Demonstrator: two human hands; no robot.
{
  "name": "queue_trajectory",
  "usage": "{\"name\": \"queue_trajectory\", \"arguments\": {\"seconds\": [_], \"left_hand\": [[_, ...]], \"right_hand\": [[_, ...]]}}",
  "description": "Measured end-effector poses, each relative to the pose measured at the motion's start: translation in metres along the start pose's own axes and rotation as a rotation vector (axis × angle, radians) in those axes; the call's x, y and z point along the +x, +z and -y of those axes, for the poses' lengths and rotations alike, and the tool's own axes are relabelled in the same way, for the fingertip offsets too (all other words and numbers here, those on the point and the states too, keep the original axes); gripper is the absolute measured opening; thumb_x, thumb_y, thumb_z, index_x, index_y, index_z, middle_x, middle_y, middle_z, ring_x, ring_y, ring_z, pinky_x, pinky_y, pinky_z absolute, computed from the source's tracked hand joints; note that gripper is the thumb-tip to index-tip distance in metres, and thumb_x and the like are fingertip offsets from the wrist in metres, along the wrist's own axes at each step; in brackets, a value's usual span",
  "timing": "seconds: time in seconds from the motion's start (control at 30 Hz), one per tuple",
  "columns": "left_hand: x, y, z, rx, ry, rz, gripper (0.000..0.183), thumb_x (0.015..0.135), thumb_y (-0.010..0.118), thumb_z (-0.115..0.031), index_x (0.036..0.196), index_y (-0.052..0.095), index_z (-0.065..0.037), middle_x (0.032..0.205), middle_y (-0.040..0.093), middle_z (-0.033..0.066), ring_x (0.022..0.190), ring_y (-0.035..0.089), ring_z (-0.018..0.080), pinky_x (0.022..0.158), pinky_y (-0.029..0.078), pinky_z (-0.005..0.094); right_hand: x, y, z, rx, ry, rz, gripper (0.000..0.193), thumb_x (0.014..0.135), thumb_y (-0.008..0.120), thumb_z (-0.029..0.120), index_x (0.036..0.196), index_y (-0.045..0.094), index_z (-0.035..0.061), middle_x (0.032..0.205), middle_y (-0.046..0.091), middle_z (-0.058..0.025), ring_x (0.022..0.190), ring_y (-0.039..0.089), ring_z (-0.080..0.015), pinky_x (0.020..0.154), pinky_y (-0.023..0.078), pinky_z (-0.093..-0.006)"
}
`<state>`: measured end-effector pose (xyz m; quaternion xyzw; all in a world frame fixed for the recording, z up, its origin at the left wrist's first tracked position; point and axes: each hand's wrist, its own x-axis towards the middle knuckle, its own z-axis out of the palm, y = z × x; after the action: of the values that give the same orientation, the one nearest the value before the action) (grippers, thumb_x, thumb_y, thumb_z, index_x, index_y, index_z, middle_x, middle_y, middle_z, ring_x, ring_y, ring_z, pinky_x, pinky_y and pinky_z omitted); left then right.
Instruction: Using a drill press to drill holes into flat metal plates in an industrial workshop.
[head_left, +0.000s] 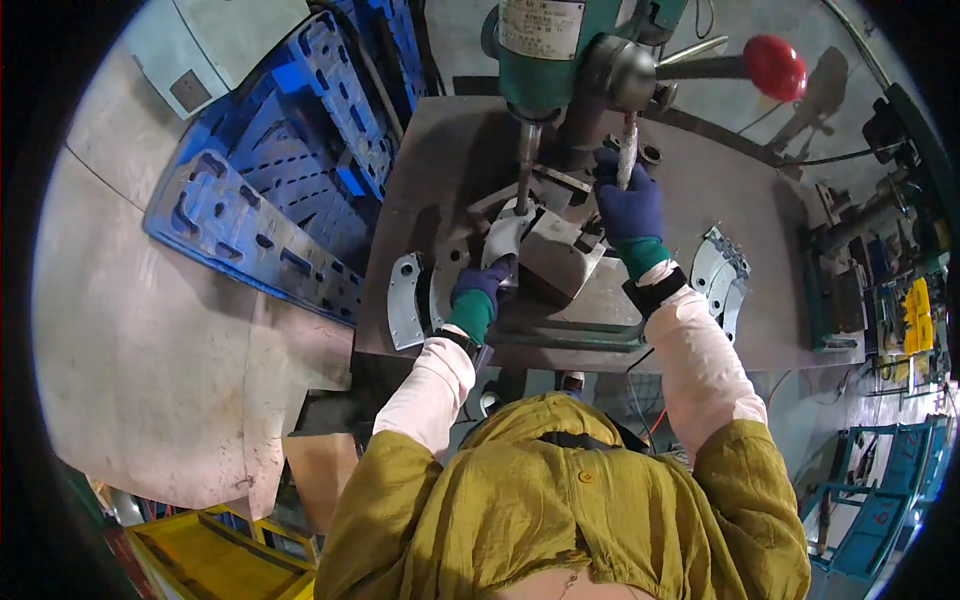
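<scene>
My left hand (480, 292), in a dark blue glove with a green cuff, grips the near end of a pale curved metal plate (504, 236). The plate lies at a metal fixture block (562, 256), under the spindle (527, 170) of a green drill press (535, 78). The spindle's lower tip is at the plate's far end; whether it touches cannot be made out. My right hand (630, 208), gloved alike, is closed around a feed lever (627, 150) with a whitish wrapped grip.
Curved metal plates (405, 302) lie left on the brown worktable (420, 175); more curved plates (712, 272) sit at the right with shavings. A red-knobbed lever (774, 68) juts out upper right. Blue plastic pallets (255, 225) stand left, a blue cart (872, 500) lower right.
</scene>
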<state>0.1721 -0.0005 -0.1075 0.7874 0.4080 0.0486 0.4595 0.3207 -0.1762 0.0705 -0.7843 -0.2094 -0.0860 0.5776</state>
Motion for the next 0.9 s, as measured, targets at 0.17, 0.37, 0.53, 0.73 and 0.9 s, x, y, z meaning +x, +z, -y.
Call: {"name": "queue_trajectory", "arguments": {"seconds": [0.17, 0.37, 0.53, 0.73, 0.9], "left_hand": [[-0.009, 0.000, 0.000, -0.488, -0.068, 0.193, 0.057, 0.086, 0.070, -0.043, 0.118, 0.061, 0.003, 0.111, 0.066, 0.0208, 0.090, 0.067, 0.0304, 0.073, 0.057, 0.0391], [-0.021, -0.010, -0.015, -0.757, -0.148, 0.199, 0.044, 0.074, 0.084, -0.039, 0.095, 0.069, -0.004, 0.086, 0.069, 0.0084, 0.070, 0.066, 0.0206, 0.056, 0.056, 0.0324], [-0.023, -0.011, -0.017, -0.875, -0.246, 0.269, 0.050, 0.076, 0.082, -0.041, 0.103, 0.068, -0.001, 0.095, 0.069, 0.0081, 0.075, 0.067, 0.0179, 0.056, 0.057, 0.0333], [-0.026, -0.007, -0.019, -0.991, -0.237, 0.226, 0.040, 0.074, 0.085, -0.036, 0.095, 0.070, -0.005, 0.086, 0.069, 0.0057, 0.064, 0.066, 0.0183, 0.053, 0.054, 0.0307], [-0.011, -0.004, -0.005, -0.656, -0.350, 0.216, 0.039, 0.074, 0.085, -0.036, 0.089, 0.069, -0.004, 0.080, 0.069, 0.0063, 0.062, 0.066, 0.0181, 0.054, 0.054, 0.0294]], "right_hand": [[0.005, 0.000, 0.000, -0.238, -0.102, -0.128, 0.030, 0.074, 0.068, 0.013, 0.104, 0.069, 0.0092, 0.092, 0.070, -0.0169, 0.082, 0.069, -0.0341, 0.071, 0.054, -0.0407], [0.007, 0.004, -0.012, -0.303, -0.224, -0.224, 0.033, 0.074, 0.069, 0.013, 0.107, 0.068, 0.0109, 0.093, 0.069, -0.0172, 0.088, 0.067, -0.0365, 0.075, 0.054, -0.0418], [0.016, 0.006, -0.035, -0.324, -0.390, -0.306, 0.028, 0.075, 0.070, 0.014, 0.102, 0.068, 0.0098, 0.088, 0.068, -0.0174, 0.080, 0.065, -0.0397, 0.069, 0.052, -0.0455], [0.021, 0.003, -0.034, -0.390, -0.407, -0.313, 0.017, 0.080, 0.071, 0.018, 0.093, 0.066, 0.0087, 0.086, 0.066, -0.0185, 0.077, 0.064, -0.0408, 0.064, 0.051, -0.0484], [0.033, 0.007, -0.043, -0.517, -0.521, -0.352, 0.031, 0.083, 0.071, 0.024, 0.110, 0.065, 0.0107, 0.092, 0.066, -0.0170, 0.080, 0.066, -0.0386, 0.064, 0.052, -0.0465]]}}
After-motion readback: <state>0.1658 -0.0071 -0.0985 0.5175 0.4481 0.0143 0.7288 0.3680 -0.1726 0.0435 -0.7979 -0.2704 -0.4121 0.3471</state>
